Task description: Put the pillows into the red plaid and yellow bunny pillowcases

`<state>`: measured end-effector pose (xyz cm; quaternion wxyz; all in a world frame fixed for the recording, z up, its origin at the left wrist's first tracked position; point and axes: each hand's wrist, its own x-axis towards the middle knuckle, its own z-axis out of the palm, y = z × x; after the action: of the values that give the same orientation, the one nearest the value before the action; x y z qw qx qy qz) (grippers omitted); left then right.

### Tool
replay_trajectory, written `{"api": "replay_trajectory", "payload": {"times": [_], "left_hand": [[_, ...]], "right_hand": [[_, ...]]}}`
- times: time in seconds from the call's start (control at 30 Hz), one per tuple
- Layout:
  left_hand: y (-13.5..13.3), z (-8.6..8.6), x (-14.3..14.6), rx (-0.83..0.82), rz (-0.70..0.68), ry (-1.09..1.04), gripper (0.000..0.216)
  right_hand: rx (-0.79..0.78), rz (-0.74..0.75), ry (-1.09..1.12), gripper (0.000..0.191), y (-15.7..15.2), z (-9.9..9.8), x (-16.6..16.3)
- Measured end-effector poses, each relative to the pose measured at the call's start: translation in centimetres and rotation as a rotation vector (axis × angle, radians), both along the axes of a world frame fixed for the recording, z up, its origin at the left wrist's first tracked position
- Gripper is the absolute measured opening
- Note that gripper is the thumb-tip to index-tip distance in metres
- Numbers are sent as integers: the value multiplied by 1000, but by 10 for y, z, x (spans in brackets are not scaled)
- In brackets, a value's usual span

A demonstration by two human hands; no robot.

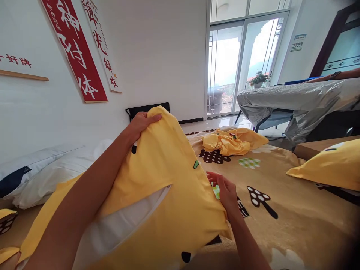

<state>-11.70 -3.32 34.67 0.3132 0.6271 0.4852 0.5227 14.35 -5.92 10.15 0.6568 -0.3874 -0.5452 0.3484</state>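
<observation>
A pillow in a yellow patterned pillowcase (pixel 165 176) stands tilted on the bed in front of me, its white inner pillow (pixel 123 221) showing through the open slit low down. My left hand (pixel 142 122) grips the far top corner of the pillowcase, fingers closed over the fabric. My right hand (pixel 225 191) rests against the pillow's right edge, with its fingers extended and apart, touching the cloth rather than clutching it.
A tan blanket (pixel 281 213) with mushroom prints covers the bed. A crumpled yellow pillowcase (pixel 230 141) lies further back, another yellow pillow (pixel 329 165) at right, white pillows (pixel 53 172) at left. Another person's arm (pixel 334 75) rests on a grey-covered table (pixel 295 97).
</observation>
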Motion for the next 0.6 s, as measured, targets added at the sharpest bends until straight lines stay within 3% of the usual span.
{"api": "replay_trajectory", "payload": {"times": [0.1, 0.2, 0.27, 0.33, 0.47, 0.6], "left_hand": [[-1, 8, -7, -52, 11, 60, 41], [-4, 14, -12, -80, 44, 155, 38], [-7, 18, -14, -81, 37, 206, 37], [-11, 19, -14, -57, 8, 220, 40], [-15, 15, -10, 82, 6, 157, 42], [-9, 9, -12, 251, 123, 157, 36]], "right_hand": [[8, 153, -208, 45, -21, 8, -9], [88, -24, -381, 45, -36, 13, -17], [141, -167, -390, 50, -39, 12, -20], [146, -211, -380, 48, -36, 9, -20], [64, -147, -314, 48, -26, -1, -15], [55, -73, -251, 43, -32, -22, 5]]}}
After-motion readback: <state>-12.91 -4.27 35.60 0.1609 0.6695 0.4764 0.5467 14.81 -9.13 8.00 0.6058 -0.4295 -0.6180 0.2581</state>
